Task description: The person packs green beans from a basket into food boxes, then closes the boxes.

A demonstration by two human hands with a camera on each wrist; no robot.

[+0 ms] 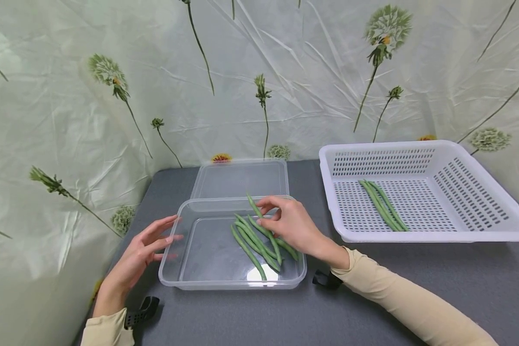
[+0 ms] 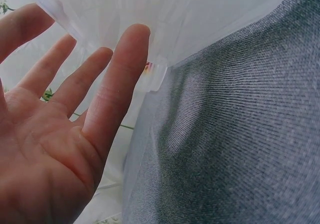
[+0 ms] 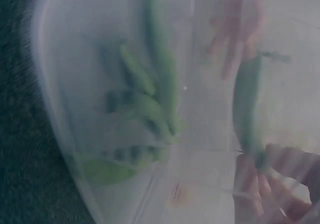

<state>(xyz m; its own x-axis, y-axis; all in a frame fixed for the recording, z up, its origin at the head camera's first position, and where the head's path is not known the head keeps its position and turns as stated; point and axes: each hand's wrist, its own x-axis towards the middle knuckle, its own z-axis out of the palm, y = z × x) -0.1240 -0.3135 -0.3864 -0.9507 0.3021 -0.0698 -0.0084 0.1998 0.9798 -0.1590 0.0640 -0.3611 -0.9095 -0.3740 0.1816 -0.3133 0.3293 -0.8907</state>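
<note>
A clear plastic container stands on the grey cloth with several green beans lying loosely in its right half. Over those beans, my right hand pinches one green bean between thumb and fingers. Through the cloudy container wall in the right wrist view, the pinched bean shows upright above the fingertips. At the container's left side is my left hand, its fingers spread and fairly straight along the outer wall. The left wrist view shows the thumb right at that wall, palm facing it.
A white perforated basket stands to the right, with a few green beans on its floor. Behind the container lies a clear flat lid. A sheet with printed flowers hangs along the back and left edges of the grey-covered table.
</note>
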